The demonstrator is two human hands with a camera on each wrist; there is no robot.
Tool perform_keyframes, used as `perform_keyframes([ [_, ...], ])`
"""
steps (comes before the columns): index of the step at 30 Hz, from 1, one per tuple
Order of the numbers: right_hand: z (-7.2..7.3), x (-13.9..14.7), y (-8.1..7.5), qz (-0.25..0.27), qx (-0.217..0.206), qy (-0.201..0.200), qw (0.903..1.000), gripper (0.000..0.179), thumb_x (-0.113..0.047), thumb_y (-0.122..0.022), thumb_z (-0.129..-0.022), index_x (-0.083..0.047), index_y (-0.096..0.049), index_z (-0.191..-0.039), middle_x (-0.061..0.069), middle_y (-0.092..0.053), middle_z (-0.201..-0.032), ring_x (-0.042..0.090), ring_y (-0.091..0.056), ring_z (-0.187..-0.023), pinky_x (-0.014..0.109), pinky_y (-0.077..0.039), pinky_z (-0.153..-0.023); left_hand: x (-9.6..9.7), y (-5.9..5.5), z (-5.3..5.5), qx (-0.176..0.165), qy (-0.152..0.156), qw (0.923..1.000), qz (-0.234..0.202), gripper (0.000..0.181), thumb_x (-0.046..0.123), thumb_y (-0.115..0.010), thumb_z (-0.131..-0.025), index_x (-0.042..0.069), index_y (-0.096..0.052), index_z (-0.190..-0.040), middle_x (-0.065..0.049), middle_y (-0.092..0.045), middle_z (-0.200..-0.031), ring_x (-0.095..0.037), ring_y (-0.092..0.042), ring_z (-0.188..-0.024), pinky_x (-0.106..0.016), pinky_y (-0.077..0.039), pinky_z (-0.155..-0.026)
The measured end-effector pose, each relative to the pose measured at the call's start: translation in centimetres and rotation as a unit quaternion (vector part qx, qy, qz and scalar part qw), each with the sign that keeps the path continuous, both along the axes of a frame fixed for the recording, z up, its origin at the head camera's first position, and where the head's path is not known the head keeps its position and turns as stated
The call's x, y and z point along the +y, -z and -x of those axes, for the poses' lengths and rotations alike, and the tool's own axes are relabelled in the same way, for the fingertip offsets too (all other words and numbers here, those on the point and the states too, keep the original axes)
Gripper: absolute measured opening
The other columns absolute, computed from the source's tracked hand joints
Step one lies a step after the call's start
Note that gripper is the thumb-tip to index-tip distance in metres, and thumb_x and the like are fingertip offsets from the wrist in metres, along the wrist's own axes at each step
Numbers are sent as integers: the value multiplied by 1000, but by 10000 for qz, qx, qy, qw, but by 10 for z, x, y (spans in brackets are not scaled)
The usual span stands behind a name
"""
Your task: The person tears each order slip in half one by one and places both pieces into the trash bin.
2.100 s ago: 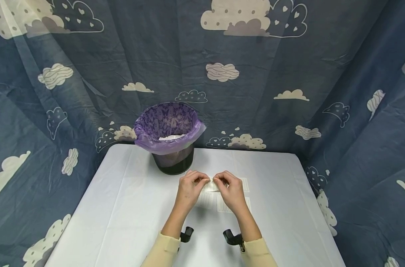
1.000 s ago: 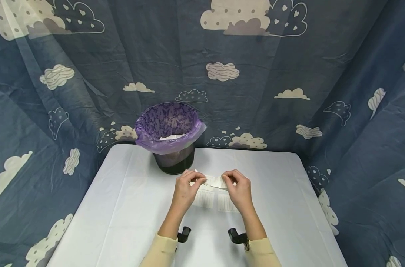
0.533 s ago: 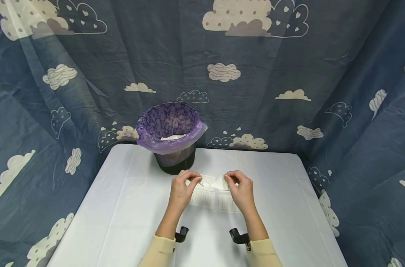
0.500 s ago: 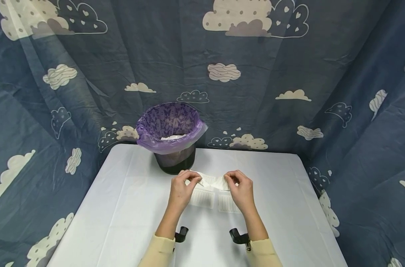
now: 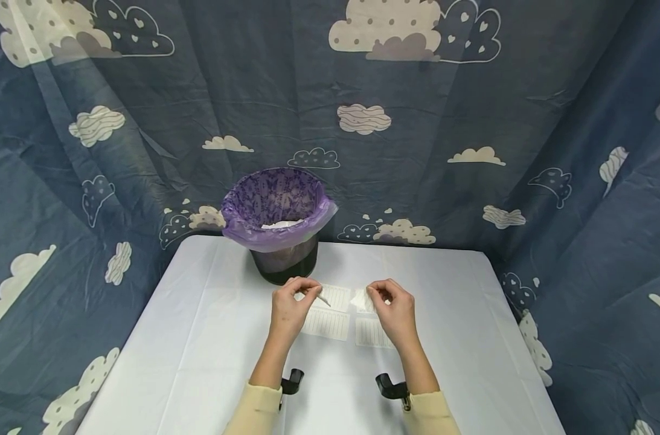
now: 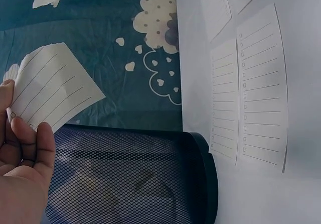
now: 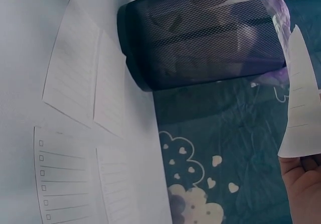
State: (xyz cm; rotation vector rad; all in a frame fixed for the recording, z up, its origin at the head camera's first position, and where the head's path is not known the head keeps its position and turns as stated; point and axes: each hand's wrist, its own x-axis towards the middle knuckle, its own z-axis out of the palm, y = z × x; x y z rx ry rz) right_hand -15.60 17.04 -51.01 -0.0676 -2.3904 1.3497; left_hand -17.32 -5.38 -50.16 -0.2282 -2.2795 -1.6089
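Observation:
My left hand [image 5: 288, 308] pinches a piece of lined paper [image 6: 57, 86] with small checkboxes and a ragged edge. In the head view this piece shows nearly edge-on. A second lined piece [image 7: 302, 103], with one uneven edge, is pinched by my right hand [image 5: 396, 309]. The two hands are held apart over the table, with a gap between their pieces. Below them lie several printed checklist sheets, among them one at the far left [image 5: 335, 297], one at the near left [image 5: 325, 324] and one at the near right [image 5: 372, 332], partly hidden by the right hand.
Behind the left hand stands a dark mesh waste bin [image 5: 286, 269] lined with a purple bag [image 5: 264, 238]; white paper [image 5: 282, 224] lies inside it. The white-covered table [image 5: 210, 338] ends at a blue cloud-patterned curtain [image 5: 416, 187].
My left hand has moved left and my right hand slightly right. The paper that earlier stretched between them is now two separate pieces, one in each hand.

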Motion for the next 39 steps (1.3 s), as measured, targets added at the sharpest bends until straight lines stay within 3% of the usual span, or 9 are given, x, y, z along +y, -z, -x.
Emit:
perform_keyframes([
  [7,4,-5,-2,109,154,-129,9997,6,-8,-75,-97,-4,-77,-94,5,-73,-87,9,-59,-76,17,-49,-70,-3,-4,0,-12,-83,9999,-85,5,6,-84,-89,10,-81,-90,-3,-79,-86,-13,-65,-79,-22,-53,-75],
  [16,25,-19,-21,66,417,-314,9986,5,-9,-74,-98,-4,-76,-96,6,-72,-86,12,-59,-78,17,-49,-72,-11,-22,8,307,-117,9989,-347,4,8,-84,-90,10,-81,-89,-5,-79,-86,-14,-66,-80,-23,-54,-76],
  [23,49,-35,-42,331,679,-707,9946,6,-8,-73,-98,-3,-75,-97,10,-72,-87,13,-60,-78,15,-48,-73,-20,-41,18,620,-205,9962,-582,6,12,-84,-91,7,-81,-90,-6,-78,-85,-11,-63,-78,-26,-54,-72],
  [30,75,-53,-65,476,852,-1036,9898,4,-6,-71,-98,-4,-74,-97,11,-71,-85,13,-60,-77,17,-48,-72,-30,-57,27,690,-258,9921,-1013,5,7,-81,-92,2,-80,-93,-14,-75,-88,-9,-61,-79,-17,-51,-73],
  [39,112,-84,-101,647,1228,-1426,9800,5,-6,-71,-97,-2,-73,-97,13,-71,-87,11,-60,-77,17,-50,-73,-41,-80,50,1192,-444,9814,-1438,8,5,-80,-93,-3,-79,-95,-19,-75,-91,-7,-63,-82,-20,-53,-77],
])
